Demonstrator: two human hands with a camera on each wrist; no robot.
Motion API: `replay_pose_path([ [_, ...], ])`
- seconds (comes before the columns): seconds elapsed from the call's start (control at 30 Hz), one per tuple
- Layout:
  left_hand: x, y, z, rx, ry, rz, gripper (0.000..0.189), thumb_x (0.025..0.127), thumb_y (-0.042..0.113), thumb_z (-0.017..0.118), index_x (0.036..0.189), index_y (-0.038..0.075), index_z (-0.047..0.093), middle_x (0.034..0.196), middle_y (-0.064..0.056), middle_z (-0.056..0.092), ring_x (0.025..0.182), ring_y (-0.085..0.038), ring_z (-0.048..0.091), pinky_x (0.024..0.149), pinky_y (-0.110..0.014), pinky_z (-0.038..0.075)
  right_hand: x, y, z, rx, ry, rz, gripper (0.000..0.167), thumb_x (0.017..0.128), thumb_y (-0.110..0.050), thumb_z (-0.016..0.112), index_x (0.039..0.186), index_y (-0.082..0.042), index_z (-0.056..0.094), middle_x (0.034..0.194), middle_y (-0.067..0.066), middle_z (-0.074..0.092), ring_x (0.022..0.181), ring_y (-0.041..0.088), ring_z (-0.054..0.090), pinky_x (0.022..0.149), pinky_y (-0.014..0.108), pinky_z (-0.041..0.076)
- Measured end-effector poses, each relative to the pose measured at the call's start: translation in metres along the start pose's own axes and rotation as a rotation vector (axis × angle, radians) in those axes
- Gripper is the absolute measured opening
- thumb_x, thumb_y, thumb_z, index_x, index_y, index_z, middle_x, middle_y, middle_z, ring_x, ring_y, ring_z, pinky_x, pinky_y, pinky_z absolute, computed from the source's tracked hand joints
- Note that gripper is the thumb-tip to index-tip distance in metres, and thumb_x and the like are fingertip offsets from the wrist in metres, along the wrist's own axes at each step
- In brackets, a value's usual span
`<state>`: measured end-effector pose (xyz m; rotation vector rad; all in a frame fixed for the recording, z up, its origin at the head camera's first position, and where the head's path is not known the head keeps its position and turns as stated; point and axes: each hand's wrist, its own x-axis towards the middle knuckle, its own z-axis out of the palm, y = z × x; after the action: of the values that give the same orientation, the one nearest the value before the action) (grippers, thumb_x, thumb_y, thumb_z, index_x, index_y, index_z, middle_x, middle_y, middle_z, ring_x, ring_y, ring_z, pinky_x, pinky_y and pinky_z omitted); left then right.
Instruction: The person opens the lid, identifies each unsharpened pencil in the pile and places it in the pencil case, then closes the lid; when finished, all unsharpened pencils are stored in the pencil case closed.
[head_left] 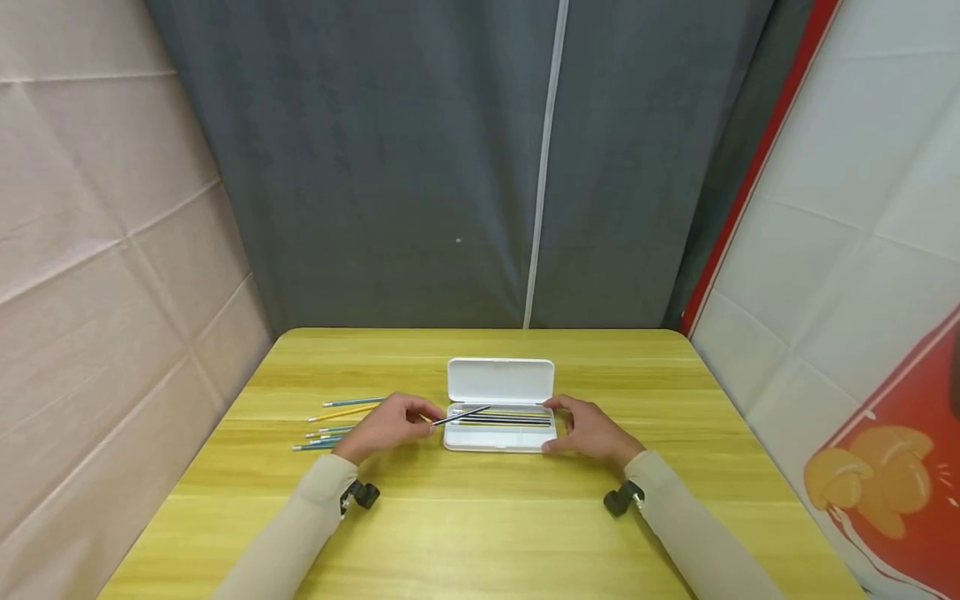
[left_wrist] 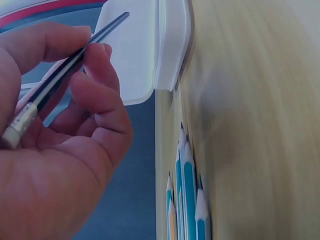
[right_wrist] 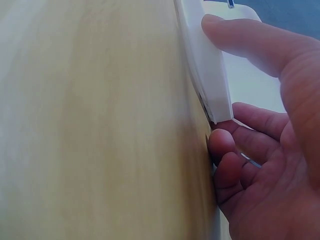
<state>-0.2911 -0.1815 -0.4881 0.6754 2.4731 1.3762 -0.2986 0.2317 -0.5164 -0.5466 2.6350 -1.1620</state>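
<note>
Between thumb and fingers my left hand [head_left: 395, 427] pinches a dark striped pencil [head_left: 461, 416], tilted over the left end of a white pencil case [head_left: 498, 445]. The left wrist view shows the pencil's white eraser [left_wrist: 14, 134] and metal band near the palm, its far end pointing toward the case. Several dark and yellow pencils [head_left: 510, 420] lie lengthwise in the open case, whose lid [head_left: 501, 380] stands up behind. At the case's right end, my right hand [head_left: 592, 429] holds it, thumb on the front wall and fingers round the back corner.
Left of the case, partly behind my left hand, several teal-striped pencils [head_left: 321, 447] and a yellow pencil [head_left: 341, 412] lie on the wooden table [head_left: 480, 533]. A grey curtain [head_left: 390, 167] hangs beyond the table's far edge.
</note>
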Motion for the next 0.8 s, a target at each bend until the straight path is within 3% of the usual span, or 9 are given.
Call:
replay_pose_path([
  [0.13,0.008,0.001,0.004,-0.021,-0.015,0.008,0.026,0.096,0.009,0.072,0.121,0.008,0.079,0.12,-0.011,0.078,0.1,-0.013,0.067,0.084,-0.027,0.054,0.0,-0.002,-0.001,-0.003,0.0,-0.001,0.081,0.076,-0.042,0.096,0.144,-0.019,0.06,0.078,0.0,0.054,0.073,0.017,0.049,0.064,0.03,0.042],
  [0.4,0.026,0.006,0.013,0.02,0.009,0.004,0.02,0.097,0.018,0.077,0.116,0.012,0.082,0.117,-0.004,0.079,0.098,-0.012,0.068,0.085,-0.029,0.054,0.0,-0.003,-0.001,-0.003,-0.005,-0.001,0.08,0.076,-0.041,0.096,0.144,-0.018,0.06,0.079,0.0,0.054,0.074,0.017,0.049,0.063,0.029,0.041],
  [0.8,0.048,0.008,0.032,0.081,0.037,0.04,0.013,0.098,0.017,0.077,0.111,0.015,0.081,0.107,0.002,0.08,0.096,-0.008,0.072,0.088,-0.028,0.059,-0.001,-0.005,-0.001,-0.008,-0.006,0.001,0.08,0.077,-0.039,0.096,0.145,-0.017,0.059,0.079,0.001,0.053,0.073,0.017,0.049,0.063,0.029,0.041],
])
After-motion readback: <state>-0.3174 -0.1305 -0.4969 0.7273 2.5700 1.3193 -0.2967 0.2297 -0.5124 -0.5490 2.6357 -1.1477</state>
